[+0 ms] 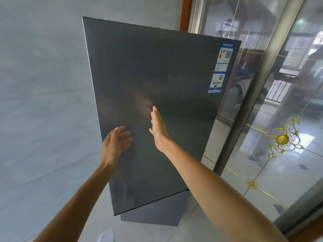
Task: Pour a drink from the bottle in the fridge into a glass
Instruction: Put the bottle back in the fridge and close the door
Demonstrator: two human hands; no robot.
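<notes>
A tall dark grey fridge (157, 70) fills the middle of the head view, its upper door swung a little away from the lower body (153, 213). My right hand (157, 128) is stretched out flat, fingertips at or just short of the door face, and holds nothing. My left hand (117, 142) hovers lower and to the left, fingers spread and slightly blurred, in front of the door. No bottle or glass is in sight. The fridge interior is hidden behind the door.
A pale grey marbled wall (40, 102) stands to the left of the fridge. On the right are glass sliding doors (272, 102) with gold ornaments and a metal frame. Energy labels (222, 67) sit on the door's upper right. A crumpled white paper (105, 235) lies on the floor.
</notes>
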